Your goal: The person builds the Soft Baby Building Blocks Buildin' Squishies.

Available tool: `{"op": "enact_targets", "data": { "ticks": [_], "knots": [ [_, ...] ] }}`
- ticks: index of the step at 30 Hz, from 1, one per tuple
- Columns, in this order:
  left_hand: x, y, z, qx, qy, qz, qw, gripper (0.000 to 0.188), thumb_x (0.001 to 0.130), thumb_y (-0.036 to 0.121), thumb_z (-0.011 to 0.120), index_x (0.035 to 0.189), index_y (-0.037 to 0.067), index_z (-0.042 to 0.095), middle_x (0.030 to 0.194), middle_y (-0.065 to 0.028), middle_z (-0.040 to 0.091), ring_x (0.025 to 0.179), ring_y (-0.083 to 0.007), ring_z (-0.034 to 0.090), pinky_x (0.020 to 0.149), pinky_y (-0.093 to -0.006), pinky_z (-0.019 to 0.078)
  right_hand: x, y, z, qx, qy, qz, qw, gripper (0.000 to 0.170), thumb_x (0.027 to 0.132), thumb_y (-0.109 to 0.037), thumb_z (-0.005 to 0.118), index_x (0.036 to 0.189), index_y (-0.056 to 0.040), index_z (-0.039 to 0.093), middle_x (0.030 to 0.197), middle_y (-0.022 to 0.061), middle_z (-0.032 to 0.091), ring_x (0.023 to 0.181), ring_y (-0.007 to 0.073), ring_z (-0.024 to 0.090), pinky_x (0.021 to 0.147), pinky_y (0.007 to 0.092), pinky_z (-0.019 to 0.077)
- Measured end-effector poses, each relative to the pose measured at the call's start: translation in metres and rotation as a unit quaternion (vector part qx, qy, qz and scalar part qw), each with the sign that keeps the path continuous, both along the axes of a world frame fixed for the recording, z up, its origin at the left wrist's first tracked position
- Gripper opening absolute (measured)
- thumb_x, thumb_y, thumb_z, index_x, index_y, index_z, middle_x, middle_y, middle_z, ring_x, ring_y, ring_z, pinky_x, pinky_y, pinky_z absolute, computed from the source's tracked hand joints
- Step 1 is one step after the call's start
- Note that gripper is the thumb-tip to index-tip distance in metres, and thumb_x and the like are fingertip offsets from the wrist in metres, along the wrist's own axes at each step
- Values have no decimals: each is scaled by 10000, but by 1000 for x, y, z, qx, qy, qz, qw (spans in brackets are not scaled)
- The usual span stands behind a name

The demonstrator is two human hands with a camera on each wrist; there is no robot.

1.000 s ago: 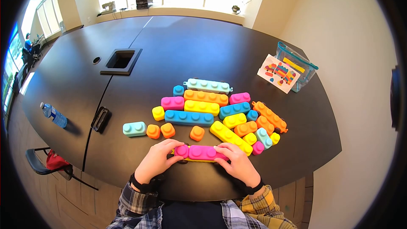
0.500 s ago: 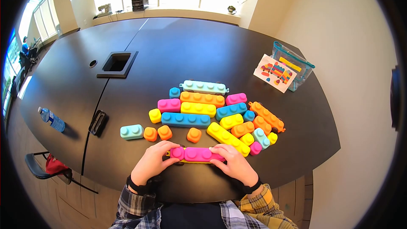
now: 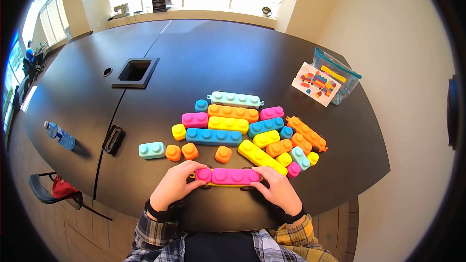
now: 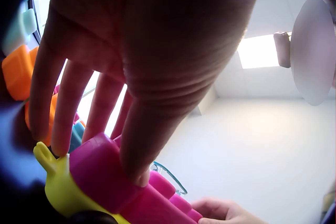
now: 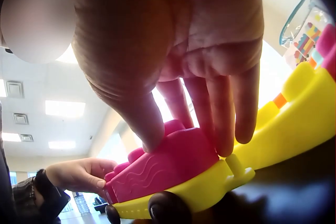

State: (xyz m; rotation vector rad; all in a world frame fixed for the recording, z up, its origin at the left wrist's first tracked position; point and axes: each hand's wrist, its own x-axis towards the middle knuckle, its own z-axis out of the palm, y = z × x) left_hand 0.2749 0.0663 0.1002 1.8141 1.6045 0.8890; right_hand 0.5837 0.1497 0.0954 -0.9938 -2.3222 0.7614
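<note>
The yellow base (image 5: 207, 192) lies on its wheels (image 5: 168, 209) on the near part of the table (image 3: 208, 209), right in front of the person, with the pink cube (image 3: 203, 174) at its left end and the pink bar (image 3: 232, 176) along the rest. The left hand (image 3: 173, 185) is narrow, pinching the cube with its thumb on the near side, close to the seam with the bar, and fingertips on the far side. The right hand (image 3: 279, 190) grips the bar's right end in the same way, thumb near, fingers far. The step looks to be seating the pink pieces firmly on the base, and this two-ended hold suits it. The push should go straight down and evenly through both ends, since leaning on one could lift the other or make the wheels roll. Thumbs and fingers want to squeeze just enough to keep the bar in line; too much sideways pressure might twist it off its studs. Whether the pieces are fully home underneath, I cannot tell, so a look along the seam would be a sensible check. The yellow bar (image 3: 262, 157) lies close to the right fingers, so the right elbow and hand are best kept from swinging outward
</note>
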Motion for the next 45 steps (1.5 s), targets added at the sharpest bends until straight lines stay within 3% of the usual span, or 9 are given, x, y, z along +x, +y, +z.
{"op": "enact_targets", "data": {
  "ticks": [5, 9, 11, 17, 24, 29, 31, 37, 45],
  "knots": [
    [-7, 5, 5, -2, 36, -18, 999, 387, 875, 105, 829, 1234, 52, 694, 1112, -104, 727, 1057, -287, 725, 899, -364, 598, -1, 0, -2, 6, 1, -1, 1000, 397, 928, -180, 790, 1274, -23, 673, 1176, 171, 727, 1086, 367, 699, 951, 418, 563],
    [-32, 27, 5, 78, 46, 61, 994, 309, 899, 184, 787, 1157, 37, 704, 1078, -154, 727, 1028, -366, 684, 906, -446, 550, 0, 1, -2, -2, 4, 4, 1000, 391, 933, -180, 784, 1271, -20, 670, 1178, 174, 725, 1087, 366, 700, 952, 417, 563],
    [-51, 44, 0, 153, 167, 100, 969, 385, 870, 205, 816, 1197, 46, 690, 1112, -146, 713, 1059, -361, 663, 924, -456, 543, 0, -1, -2, -4, 6, 2, 1000, 388, 935, -180, 782, 1269, -18, 669, 1179, 175, 724, 1087, 365, 700, 951, 417, 563],
    [-96, 92, -35, 71, 276, 101, 953, 531, 819, 250, 862, 1272, 79, 644, 1121, -121, 700, 1095, -350, 660, 934, -462, 549, 0, 0, -2, 5, 0, 2, 1000, 386, 940, -189, 776, 1271, -21, 670, 1179, 172, 725, 1088, 366, 700, 952, 417, 562],
    [-99, 102, -37, 21, 305, 90, 948, 424, 824, 201, 841, 1177, 60, 654, 1086, -131, 671, 1038, -369, 672, 905, -458, 556, 0, -1, -2, 0, 0, -1, 1000, 391, 940, -189, 775, 1277, -22, 669, 1185, 174, 726, 1094, 366, 701, 956, 420, 561],
    [-60, 71, 17, 107, 218, 119, 963, 439, 832, 159, 833, 1214, 32, 656, 1088, -148, 674, 1006, -359, 678, 881, -423, 561, 0, 0, -1, -8, -1, 5, 1000, 391, 943, -189, 774, 1280, -20, 668, 1192, 175, 725, 1101, 366, 700, 959, 417, 560],
    [-37, 55, 32, 93, 28, 18, 995, 463, 830, 138, 841, 1241, 30, 658, 1082, -147, 669, 992, -331, 678, 876, -404, 562, -1, -1, 1, -10, 2, 5, 1000, 393, 943, -189, 777, 1279, -19, 668, 1192, 174, 726, 1102, 366, 700, 958, 415, 560],
    [3, 25, 40, 44, 33, -94, 994, 472, 856, 177, 834, 1279, 56, 661, 1171, -149, 672, 1079, -349, 672, 929, -419, 555, -2, 1, 0, -9, -4, 11, 1000, 400, 936, -186, 785, 1277, -16, 667, 1198, 172, 725, 1103, 364, 700, 963, 414, 560],
    [11, 21, 24, 19, 11, -100, 995, 494, 858, 156, 851, 1303, 46, 664, 1148, -133, 663, 1071, -329, 663, 938, -393, 545, -2, 1, -1, -8, -3, 12, 1000, 400, 934, -187, 787, 1277, -20, 667, 1195, 170, 727, 1101, 365, 700, 961, 413, 563]
  ]
}}
